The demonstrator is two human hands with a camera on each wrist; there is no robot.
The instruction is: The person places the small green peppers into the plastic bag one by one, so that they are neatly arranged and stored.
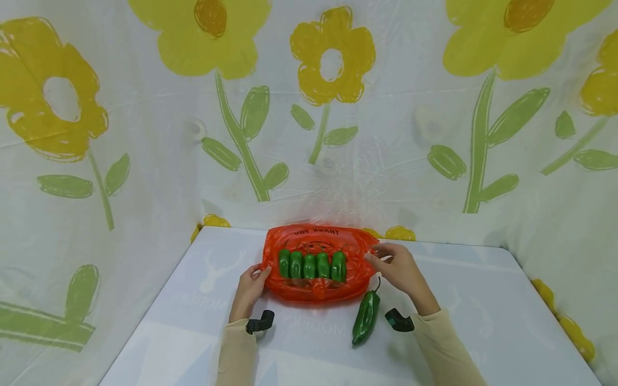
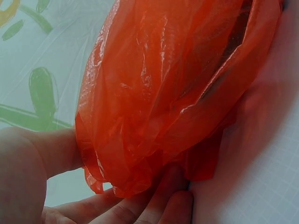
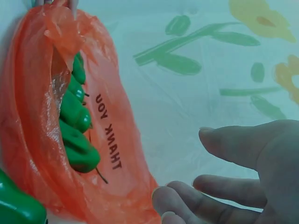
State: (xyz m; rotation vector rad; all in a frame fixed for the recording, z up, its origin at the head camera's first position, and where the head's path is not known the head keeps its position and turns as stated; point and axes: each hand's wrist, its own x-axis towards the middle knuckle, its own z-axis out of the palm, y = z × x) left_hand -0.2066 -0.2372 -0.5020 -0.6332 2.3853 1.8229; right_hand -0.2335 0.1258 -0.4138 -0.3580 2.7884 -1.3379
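Observation:
A red plastic bag (image 1: pixel 316 294) printed "THANK YOU" lies on the table with its mouth spread. Several green peppers (image 1: pixel 309 266) stand in a row inside it, seen through the opening in the right wrist view too. My left hand (image 1: pixel 250 288) pinches the bag's left edge, the thumb on one side and fingers on the other in the left wrist view. By the bag's right edge is my right hand (image 1: pixel 397 268), thumb and fingers apart, fingertips at or near the plastic. One long green pepper (image 1: pixel 366 317) lies outside the bag, between it and my right forearm.
The white table (image 1: pixel 463 289) carries faint printed patterns. A pale curtain (image 1: pixel 386 134) with yellow flowers hangs behind and at the sides. Each wrist wears a black camera mount, the left mount (image 1: pixel 261 321) and the right mount (image 1: pixel 399 320).

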